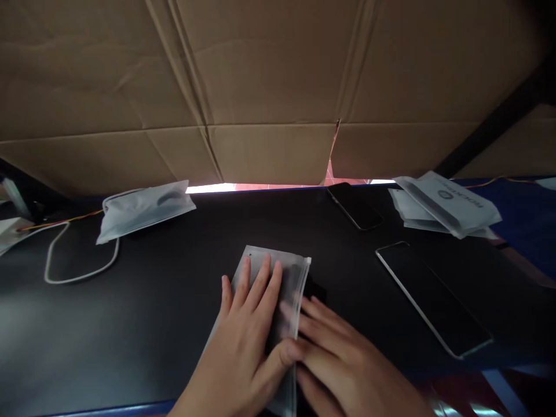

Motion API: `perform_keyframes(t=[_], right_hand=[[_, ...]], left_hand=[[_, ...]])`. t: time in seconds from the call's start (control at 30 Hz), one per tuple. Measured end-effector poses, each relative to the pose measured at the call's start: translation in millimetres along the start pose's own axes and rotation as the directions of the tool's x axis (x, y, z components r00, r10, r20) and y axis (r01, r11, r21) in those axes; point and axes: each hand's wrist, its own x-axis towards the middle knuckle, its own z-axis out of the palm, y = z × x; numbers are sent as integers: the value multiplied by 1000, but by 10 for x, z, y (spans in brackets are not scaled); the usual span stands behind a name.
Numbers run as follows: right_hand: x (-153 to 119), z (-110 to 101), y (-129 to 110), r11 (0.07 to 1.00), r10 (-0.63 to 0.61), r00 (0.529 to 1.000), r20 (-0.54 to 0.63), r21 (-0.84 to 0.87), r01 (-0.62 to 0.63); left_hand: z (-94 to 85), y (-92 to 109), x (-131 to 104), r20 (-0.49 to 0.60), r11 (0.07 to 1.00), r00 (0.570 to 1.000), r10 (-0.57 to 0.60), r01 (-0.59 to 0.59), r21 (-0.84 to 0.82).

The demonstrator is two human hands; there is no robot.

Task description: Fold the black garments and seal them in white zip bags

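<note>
A frosted translucent zip bag (290, 266) lies on the dark table in front of me, its slider edge on the right. My left hand (245, 341) rests flat on the bag with fingers spread, its thumb reaching the right edge. At that edge is my right hand (343, 353), closed around the bag's side. Its fingertips show blurred through the plastic and look to be inside the opening. Something black (319, 291) pokes out just right of the bag; what it is I cannot make out, as the right hand covers most of it.
Two dark-screened phones, a smaller one (355, 205) and a larger one (434, 298), lie to the right. Frosted packets (452, 202) are stacked at back right. Another filled packet (147, 208) sits at back left by a white cable (80, 280). Cardboard (269, 69) walls the back.
</note>
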Motion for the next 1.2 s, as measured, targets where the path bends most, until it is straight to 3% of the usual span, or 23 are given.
perform_keyframes(t=[0.1, 0.17, 0.3, 0.47, 0.57, 0.73, 0.87, 1.03, 1.1, 1.2], right_hand=[[-207, 48, 95, 977, 51, 990, -135, -197, -77], [-244, 104, 112, 972, 104, 982, -156, -191, -134], [-103, 165, 34, 992, 78, 997, 6, 96, -78], [56, 189, -51, 864, 112, 986, 125, 478, -159], [143, 229, -117, 813, 225, 969, 103, 529, -245], [308, 258, -245, 779, 455, 887, -79, 518, -354], [191, 154, -53, 729, 356, 933, 46, 612, -308], [-51, 64, 245, 573, 534, 846, -5, 737, -357], [-21, 84, 234, 597, 540, 840, -48, 726, -342], [96, 130, 132, 721, 476, 875, -88, 609, -331]], left_hand=[[30, -2, -11, 12, 1000, 1000, 0, -1, 22], [41, 30, -5, 22, 1000, 1000, 7, -8, 23], [-17, 119, 25, 68, 997, 995, 72, -72, -12], [-140, 188, 88, 48, 985, 989, 142, -136, -109], [-124, 209, 109, 31, 990, 993, 118, -115, -87], [-16, 255, 55, -11, 996, 998, 55, -55, -67], [-83, 229, 63, -22, 997, 1000, 22, -23, -75], [-294, 165, 462, -105, 997, 994, -41, 33, -77], [-311, 178, 680, -28, 998, 999, -37, 36, -57], [-274, 220, 918, 112, 998, 994, 0, 7, -63]])
